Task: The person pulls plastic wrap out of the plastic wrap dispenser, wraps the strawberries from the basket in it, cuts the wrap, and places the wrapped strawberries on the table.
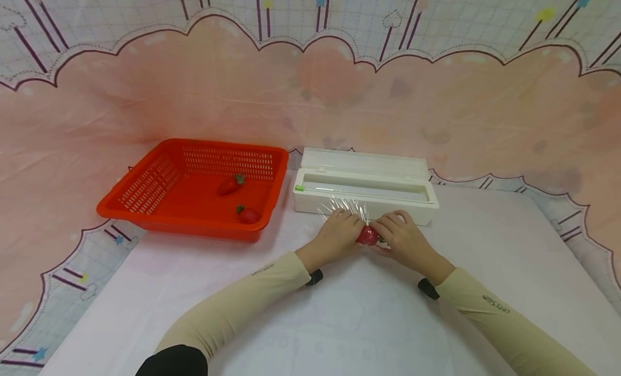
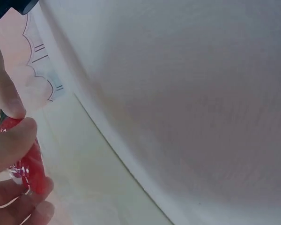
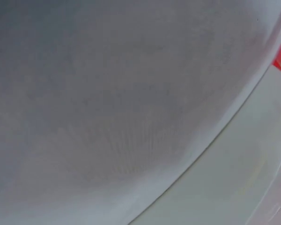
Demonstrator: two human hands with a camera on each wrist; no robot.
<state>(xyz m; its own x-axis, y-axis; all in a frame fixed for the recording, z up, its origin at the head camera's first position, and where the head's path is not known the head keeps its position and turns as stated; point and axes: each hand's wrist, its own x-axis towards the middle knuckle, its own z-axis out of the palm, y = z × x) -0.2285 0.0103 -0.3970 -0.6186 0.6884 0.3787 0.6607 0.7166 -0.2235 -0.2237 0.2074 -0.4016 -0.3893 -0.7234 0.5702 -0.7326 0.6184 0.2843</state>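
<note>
Both hands hold a strawberry [image 1: 367,236] in clear plastic wrap [image 1: 345,204], close in front of a white box. A crinkled fan of the wrap stands up over the left fingers. The left hand [image 1: 342,229] grips the strawberry's left side, and the right hand [image 1: 400,236] pinches it from the right, by its green leaves. In the left wrist view, thumb and fingers close round the shiny red strawberry [image 2: 35,166], green leaves at its upper end. Only a red patch at the edge shows in the right wrist view; the right hand is out of it.
The white plastic wrap box [image 1: 364,206] stands behind the hands with its lid raised. Left of it, a red slotted basket [image 1: 170,221] contains two strawberries [image 1: 248,215]. A white cloth covers the table [image 1: 310,333]; a patterned peach cloth [image 1: 310,106] hangs behind.
</note>
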